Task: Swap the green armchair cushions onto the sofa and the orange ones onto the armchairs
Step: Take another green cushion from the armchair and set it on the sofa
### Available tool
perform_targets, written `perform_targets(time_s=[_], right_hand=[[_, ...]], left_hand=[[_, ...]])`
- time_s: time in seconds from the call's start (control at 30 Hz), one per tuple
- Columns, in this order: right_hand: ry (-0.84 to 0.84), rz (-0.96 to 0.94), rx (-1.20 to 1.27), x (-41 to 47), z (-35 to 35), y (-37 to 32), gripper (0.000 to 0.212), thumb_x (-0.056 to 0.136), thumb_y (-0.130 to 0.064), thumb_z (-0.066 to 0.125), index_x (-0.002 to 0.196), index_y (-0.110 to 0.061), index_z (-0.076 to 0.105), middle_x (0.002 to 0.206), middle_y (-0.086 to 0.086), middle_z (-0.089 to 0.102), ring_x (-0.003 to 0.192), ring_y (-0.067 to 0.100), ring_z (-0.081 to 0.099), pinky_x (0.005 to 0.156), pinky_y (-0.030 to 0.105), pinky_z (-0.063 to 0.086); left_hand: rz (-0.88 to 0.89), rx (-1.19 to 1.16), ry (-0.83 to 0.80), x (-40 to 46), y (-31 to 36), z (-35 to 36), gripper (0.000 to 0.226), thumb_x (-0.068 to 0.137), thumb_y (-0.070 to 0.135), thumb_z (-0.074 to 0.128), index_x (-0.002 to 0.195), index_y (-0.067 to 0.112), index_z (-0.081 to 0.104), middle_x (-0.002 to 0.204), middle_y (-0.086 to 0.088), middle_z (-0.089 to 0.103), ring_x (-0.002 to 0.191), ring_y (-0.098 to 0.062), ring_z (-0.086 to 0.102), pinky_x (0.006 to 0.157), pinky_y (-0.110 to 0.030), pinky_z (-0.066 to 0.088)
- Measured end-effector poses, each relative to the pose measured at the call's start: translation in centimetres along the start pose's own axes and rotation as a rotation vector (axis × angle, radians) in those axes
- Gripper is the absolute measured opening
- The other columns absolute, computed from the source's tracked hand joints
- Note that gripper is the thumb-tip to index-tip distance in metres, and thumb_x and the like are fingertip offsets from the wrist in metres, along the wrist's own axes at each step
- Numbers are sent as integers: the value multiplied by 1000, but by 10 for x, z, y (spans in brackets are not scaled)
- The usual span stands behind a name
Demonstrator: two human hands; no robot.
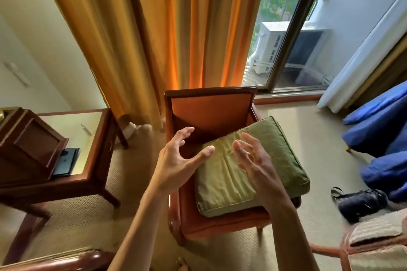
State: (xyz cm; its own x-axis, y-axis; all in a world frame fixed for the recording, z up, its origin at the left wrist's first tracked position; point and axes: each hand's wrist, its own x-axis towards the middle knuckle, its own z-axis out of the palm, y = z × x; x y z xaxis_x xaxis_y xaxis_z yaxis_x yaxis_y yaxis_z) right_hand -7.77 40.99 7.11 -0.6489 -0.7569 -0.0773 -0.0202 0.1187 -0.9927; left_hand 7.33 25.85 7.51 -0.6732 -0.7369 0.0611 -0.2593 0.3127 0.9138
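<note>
Now both hands, left hand [176, 165] and right hand [256, 165], hover open above the green cushion [253, 174], which hangs over the armchair [211, 112] seat's right edge and could slide off.

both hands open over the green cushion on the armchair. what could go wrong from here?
1. The green cushion lies skewed, overhanging the armchair's right side; a one-sided grab may tip it to the floor.
2. Neither the left hand nor the right hand grips it yet, so a shallow pinch on the fabric could slip.
3. The black bag sits on the floor to the right, possibly a trip hazard while carrying.
</note>
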Motion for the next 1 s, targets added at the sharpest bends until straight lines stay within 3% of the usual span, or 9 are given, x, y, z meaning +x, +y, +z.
perform_targets(time_s=[0.23,0.5,0.63,0.77,0.87,1.0], right_hand=[[103,50,-8,79,-23,23,68,75,-72,64,132,-38,54,130,-9,61,120,5,60,98,36,55],[8,220,-75,225,-75,95,70,77,-69,69,135,-34,52,131,-5,60,122,9,57,101,42,53],[-66,298,-191,310,-101,143,72,81,-62,70,140,-29,48,131,0,59,123,12,55,101,44,52],[-195,356,-411,390,-117,197,74,84,-58,69,145,-28,41,133,2,57,119,14,54,100,33,45],[-335,308,-761,443,-120,246,84,83,-65,66,148,-22,36,139,7,55,127,26,50,106,44,38],[-593,264,-1189,494,-117,303,85,83,-72,57,148,-22,35,147,8,47,136,33,39,111,50,30]], left_hand=[[-138,-72,-58,78,-37,30,82,62,78,71,135,46,52,138,20,54,128,0,48,89,-15,38],[-350,-16,-165,199,-91,90,75,62,72,74,130,45,57,135,19,58,127,-1,50,99,-25,39],[-468,39,-311,268,-131,132,79,58,72,76,129,46,57,137,17,56,131,-3,45,104,-28,36],[-570,86,-416,333,-187,178,79,55,66,78,128,46,57,139,11,54,132,-5,42,105,-28,34],[-617,160,-535,374,-243,211,87,54,62,83,134,43,53,143,4,52,135,-6,42,107,-28,33],[-672,367,-704,416,-311,252,100,56,60,84,143,42,40,150,-1,45,140,-19,39,115,-42,35]])
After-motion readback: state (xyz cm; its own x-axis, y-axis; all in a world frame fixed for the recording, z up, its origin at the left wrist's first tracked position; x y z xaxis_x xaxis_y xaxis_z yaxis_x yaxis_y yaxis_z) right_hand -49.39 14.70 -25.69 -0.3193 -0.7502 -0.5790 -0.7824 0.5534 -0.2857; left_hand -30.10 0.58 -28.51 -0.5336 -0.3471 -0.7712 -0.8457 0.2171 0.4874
